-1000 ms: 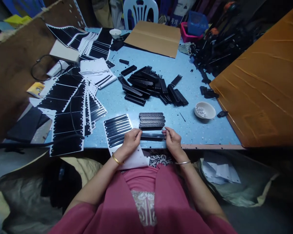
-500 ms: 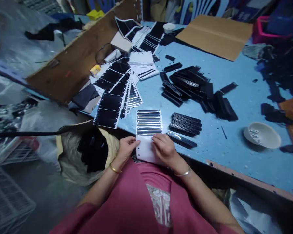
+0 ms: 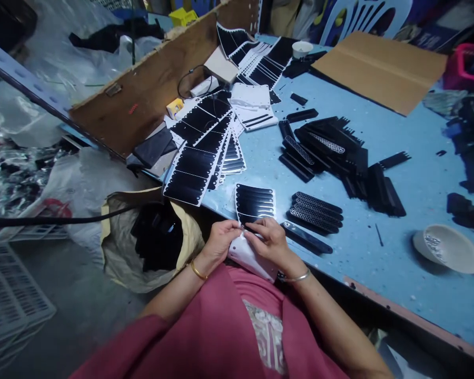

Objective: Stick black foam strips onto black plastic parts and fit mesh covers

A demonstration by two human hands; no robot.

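Observation:
At the table's front edge lies a sheet of black strip stickers [image 3: 255, 200], its bare white backing [image 3: 256, 255] hanging over the edge toward my lap. My left hand [image 3: 222, 239] pinches the sheet at the left end of the lowest strip. Close beside it, my right hand [image 3: 269, 239] is closed on the sheet too, thumb and fingertips together. Whether a strip's end is lifted between the fingertips is too small to tell. Right of the sheet lie several black patterned bars [image 3: 315, 211] in a row, with one smooth black bar [image 3: 306, 238] in front of them.
Black bars [image 3: 332, 145] are heaped mid-table. More sticker sheets [image 3: 197, 158] fan out at the left by a wooden board [image 3: 158, 79]. A white bowl of small metal parts [image 3: 454, 247] stands at the right, cardboard [image 3: 379, 66] at the back. Below left is an open sack [image 3: 118, 263].
Both hands have come closer together at the lowest strip. The sheet's strips now look darker and bend a little, and its backing is tilted. My view has shifted slightly left.

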